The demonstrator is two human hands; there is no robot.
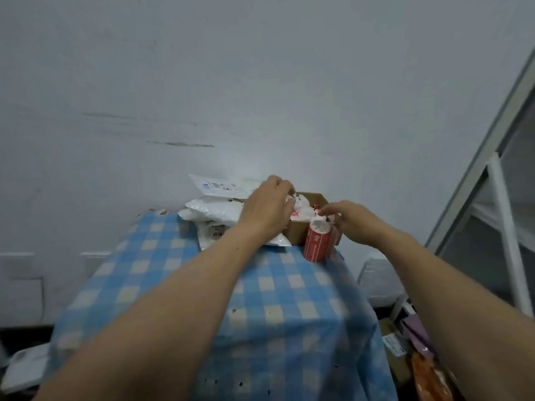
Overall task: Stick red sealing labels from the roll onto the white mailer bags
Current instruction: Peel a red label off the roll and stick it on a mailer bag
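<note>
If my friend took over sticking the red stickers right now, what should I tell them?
Left hand: over the cardboard box, fingers curled at the white scraps; grip blurred.
Right hand: fingertips at the top of the red label roll, which stands upright in front of the box; grip unclear.
White mailer bags: stacked left of the box on the checked tablecloth.
Done: no red label shows on the bags.
Left: peel a label, stick it on a bag, repeat.
</note>
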